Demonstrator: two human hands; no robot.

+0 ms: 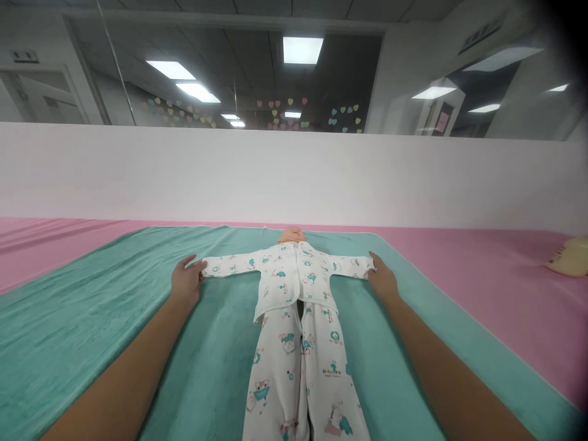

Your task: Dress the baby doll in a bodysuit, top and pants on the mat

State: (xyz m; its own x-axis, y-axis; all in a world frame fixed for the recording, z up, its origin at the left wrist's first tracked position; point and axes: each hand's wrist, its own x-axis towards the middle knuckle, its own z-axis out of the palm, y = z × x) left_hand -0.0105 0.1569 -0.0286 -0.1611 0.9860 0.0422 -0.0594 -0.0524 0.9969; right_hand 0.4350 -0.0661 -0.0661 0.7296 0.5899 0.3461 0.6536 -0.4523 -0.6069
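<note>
A baby doll lies on its back on a green blanket, its head away from me. It wears a white printed long-sleeved top and matching white trousers. Both sleeves are stretched straight out to the sides. My left hand pinches the cuff of the sleeve on the left. At the opposite cuff, my right hand has its fingers closed on the sleeve end. The doll's hands are not visible, and the trouser legs run out of view at the bottom.
Pink sheet shows around the green blanket on both sides. A yellowish object sits at the right edge, partly cut off. Behind the bedding stands a low white wall, with reflective glass above it.
</note>
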